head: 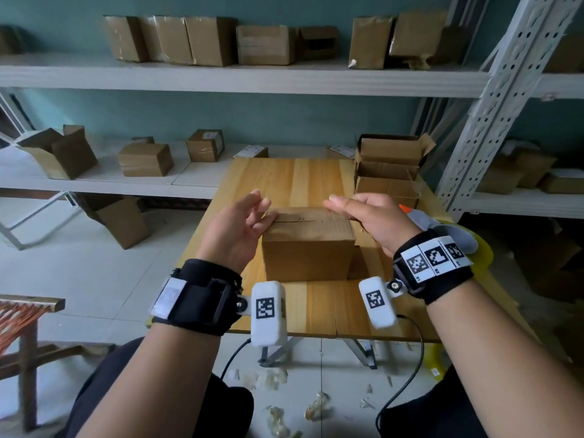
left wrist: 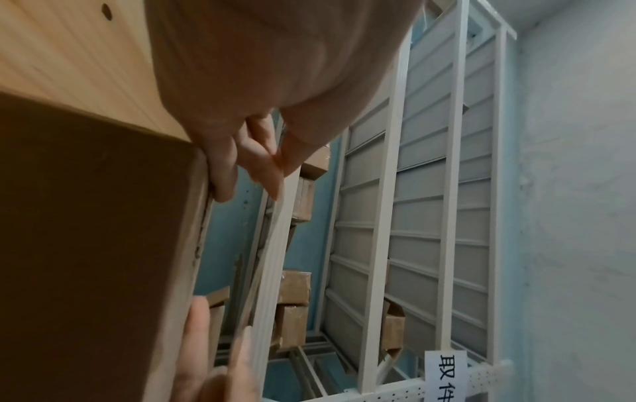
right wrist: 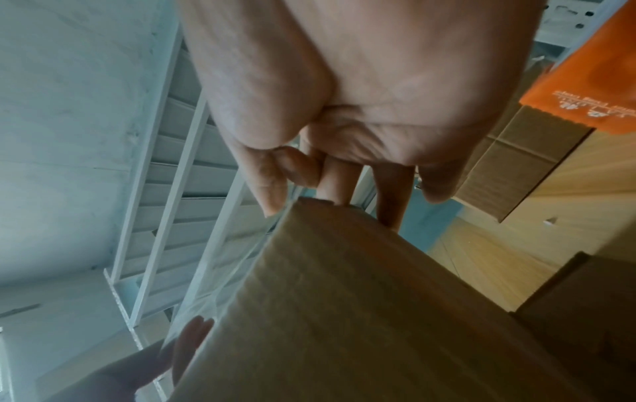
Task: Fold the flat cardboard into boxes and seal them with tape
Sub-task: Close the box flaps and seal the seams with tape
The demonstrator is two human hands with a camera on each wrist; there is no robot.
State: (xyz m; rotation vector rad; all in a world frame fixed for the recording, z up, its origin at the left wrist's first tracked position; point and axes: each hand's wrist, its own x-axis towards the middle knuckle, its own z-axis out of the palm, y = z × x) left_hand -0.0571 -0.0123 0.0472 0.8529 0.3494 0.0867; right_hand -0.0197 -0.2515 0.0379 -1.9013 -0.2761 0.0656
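**Now both hands at the top of a closed box**

Squarely near the middle of the pale wooden table (head: 316, 178) stands a small brown cardboard box (head: 308, 248), upright, its top flaps folded shut so that a thin seam runs across the lid. A strip of clear tape (right wrist: 241, 258) shows in the right wrist view, stretched along the box's upper edge between the two hands.

At the box's left top corner, the left hand (head: 235, 230) has its palm turned toward the box and its fingers (left wrist: 223, 174) loosely extended; one fingertip touches the cardboard edge, and the thumb and a neighbouring finger seem to meet on the tape, though the blur makes that uncertain. At the right top corner, the right hand (head: 371, 219) reaches over the lid with thumb and forefinger brought together, apparently pinching the tape's other end just above the cardboard.

Behind the right hand, a stack of opened cardboard boxes (head: 388, 165) sits at the table's far right corner. Partly hidden by the right wrist lies an orange and grey tape dispenser (head: 442, 229). Both wrists wear black straps with white marker tags. Beyond the table, white metal shelving (head: 221, 77) carries more brown boxes (head: 205, 39) against a teal wall. Scraps of crumpled tape (head: 316, 406) litter the tiled floor below.
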